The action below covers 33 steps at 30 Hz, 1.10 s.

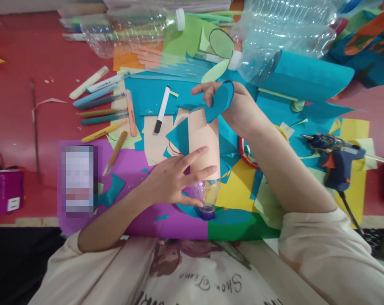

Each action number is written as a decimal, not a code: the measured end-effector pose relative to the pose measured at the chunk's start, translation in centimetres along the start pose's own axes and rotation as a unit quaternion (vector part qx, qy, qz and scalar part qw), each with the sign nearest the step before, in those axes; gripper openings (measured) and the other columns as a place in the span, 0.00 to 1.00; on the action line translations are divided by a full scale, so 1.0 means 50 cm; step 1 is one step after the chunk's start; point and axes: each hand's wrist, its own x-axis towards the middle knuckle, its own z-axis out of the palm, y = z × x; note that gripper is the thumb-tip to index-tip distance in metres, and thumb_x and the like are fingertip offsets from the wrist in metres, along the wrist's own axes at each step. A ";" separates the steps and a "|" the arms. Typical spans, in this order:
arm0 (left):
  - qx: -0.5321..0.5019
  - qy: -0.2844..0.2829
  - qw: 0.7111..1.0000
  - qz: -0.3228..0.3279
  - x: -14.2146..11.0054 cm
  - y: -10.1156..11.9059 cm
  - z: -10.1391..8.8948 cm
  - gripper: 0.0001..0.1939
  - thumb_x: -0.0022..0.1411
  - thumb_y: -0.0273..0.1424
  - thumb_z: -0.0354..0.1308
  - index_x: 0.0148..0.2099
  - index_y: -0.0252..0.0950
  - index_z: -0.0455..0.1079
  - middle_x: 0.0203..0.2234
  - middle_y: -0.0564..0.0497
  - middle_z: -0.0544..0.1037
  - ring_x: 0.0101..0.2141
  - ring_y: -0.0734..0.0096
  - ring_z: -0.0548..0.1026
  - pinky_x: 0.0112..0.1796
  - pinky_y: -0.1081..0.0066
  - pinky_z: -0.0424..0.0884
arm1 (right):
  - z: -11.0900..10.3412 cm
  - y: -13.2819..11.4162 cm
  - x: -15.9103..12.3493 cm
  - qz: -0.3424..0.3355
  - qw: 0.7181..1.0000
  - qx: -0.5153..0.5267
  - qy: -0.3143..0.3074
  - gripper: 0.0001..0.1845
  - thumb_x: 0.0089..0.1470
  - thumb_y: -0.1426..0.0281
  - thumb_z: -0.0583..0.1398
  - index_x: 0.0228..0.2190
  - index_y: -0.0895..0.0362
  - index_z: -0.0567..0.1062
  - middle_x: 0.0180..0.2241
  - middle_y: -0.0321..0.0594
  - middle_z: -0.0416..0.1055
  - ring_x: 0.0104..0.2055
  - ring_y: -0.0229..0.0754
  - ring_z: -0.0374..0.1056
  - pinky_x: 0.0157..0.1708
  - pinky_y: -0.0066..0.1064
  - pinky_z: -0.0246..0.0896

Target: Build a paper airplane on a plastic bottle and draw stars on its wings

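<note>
A small clear plastic bottle [212,190] with a purple cap lies with its neck toward me, its body wrapped in peach paper [203,135]. My left hand [175,176] holds it from the left, fingers spread across the wrap and one fingertip beside the neck. At the bottle's far end, my right hand [231,99] holds a blue leaf-shaped paper piece [221,101]. The tip of this piece overlaps the edge of the peach wrap. Part of the right fingers is hidden behind the blue piece.
A black-and-white marker [162,109] and several coloured pens [103,112] lie to the left. A phone [79,178] is nearer me. The hot glue gun [338,161] rests at the right. Large plastic bottles [131,31] and a blue-wrapped bottle [312,76] are at the back, among paper scraps.
</note>
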 end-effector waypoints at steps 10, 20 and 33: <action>0.010 0.025 1.000 0.011 0.005 0.002 -0.002 0.35 0.65 0.59 0.42 0.63 0.40 0.59 0.61 0.33 0.63 0.44 0.59 0.76 0.43 0.61 0.75 | -0.001 -0.001 -0.008 -0.017 0.998 -0.053 0.004 0.18 0.55 0.75 0.55 0.15 0.54 0.68 0.36 0.33 0.77 0.51 0.46 0.70 0.57 0.43 0.63; -0.002 0.001 1.000 -0.003 0.000 0.000 0.000 0.36 0.65 0.60 0.42 0.65 0.43 0.56 0.63 0.36 0.61 0.47 0.60 0.76 0.47 0.61 0.74 | 0.009 -0.001 -0.013 -0.019 0.998 -0.042 0.051 0.16 0.48 0.77 0.55 0.13 0.52 0.66 0.34 0.32 0.78 0.50 0.46 0.71 0.55 0.42 0.65; -0.003 0.016 1.000 0.007 0.006 0.002 -0.004 0.35 0.66 0.59 0.41 0.63 0.40 0.58 0.60 0.33 0.64 0.42 0.60 0.77 0.43 0.60 0.76 | 0.018 0.007 -0.016 -0.016 0.995 -0.051 0.082 0.17 0.50 0.77 0.54 0.14 0.52 0.66 0.35 0.30 0.78 0.50 0.44 0.71 0.57 0.41 0.65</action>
